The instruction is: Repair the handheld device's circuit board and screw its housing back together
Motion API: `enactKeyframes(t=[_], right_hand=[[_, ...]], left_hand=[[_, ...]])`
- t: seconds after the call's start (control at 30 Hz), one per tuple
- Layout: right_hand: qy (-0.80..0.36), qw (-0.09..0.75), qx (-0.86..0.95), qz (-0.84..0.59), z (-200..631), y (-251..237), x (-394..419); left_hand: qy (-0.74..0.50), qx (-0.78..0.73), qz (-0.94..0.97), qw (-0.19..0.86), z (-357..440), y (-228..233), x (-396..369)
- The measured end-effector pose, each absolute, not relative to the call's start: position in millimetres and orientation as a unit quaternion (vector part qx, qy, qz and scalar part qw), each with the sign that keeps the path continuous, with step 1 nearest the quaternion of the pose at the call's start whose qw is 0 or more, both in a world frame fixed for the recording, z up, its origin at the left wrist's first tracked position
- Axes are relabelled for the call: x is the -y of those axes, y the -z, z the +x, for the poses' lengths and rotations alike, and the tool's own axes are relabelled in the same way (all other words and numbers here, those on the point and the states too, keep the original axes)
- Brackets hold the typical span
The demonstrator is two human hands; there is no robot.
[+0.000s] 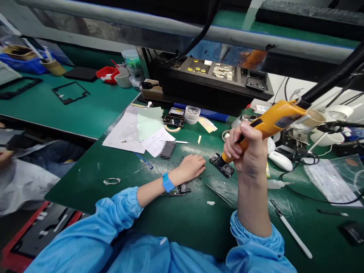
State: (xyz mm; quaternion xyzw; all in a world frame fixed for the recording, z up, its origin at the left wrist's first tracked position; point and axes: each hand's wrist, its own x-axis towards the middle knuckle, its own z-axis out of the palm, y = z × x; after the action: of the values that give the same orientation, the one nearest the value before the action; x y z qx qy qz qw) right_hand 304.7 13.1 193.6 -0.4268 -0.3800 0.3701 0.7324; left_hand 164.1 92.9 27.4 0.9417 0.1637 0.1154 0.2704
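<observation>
My right hand is wrapped around a yellow hot-air gun, which has a thick black hose at its upper end. The gun's lower tip is over an opened phone lying on the green bench. My left hand rests to the left of that phone, its fingers curled together; whatever they hold, if anything, is hidden. Below my left wrist, with its blue wristband, lies another open device with a circuit board, partly covered by the wrist. Tweezers lie in front of the phone.
A dark phone, papers and a blue pen lie toward the back left. On the right are a white mouse, a white-handled tool and cables. Part trays stand behind. Another person's sleeve shows at left.
</observation>
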Motion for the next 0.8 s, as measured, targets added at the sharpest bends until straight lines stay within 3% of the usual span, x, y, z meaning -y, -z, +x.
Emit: enactKeyframes(t=[0.37, 0.8], right_hand=[[-0.366, 0.725, 0.390, -0.435, 299.5, -195.3, -4.4], [-0.441, 0.725, 0.390, -0.358, 278.8, -174.4, -25.4]], left_hand=[[-0.072, -0.127, 0.948, 0.282, 177.3, -30.7, -62.1], [-0.288, -0.168, 0.801, 0.496, 94.3, -62.7, -87.1]])
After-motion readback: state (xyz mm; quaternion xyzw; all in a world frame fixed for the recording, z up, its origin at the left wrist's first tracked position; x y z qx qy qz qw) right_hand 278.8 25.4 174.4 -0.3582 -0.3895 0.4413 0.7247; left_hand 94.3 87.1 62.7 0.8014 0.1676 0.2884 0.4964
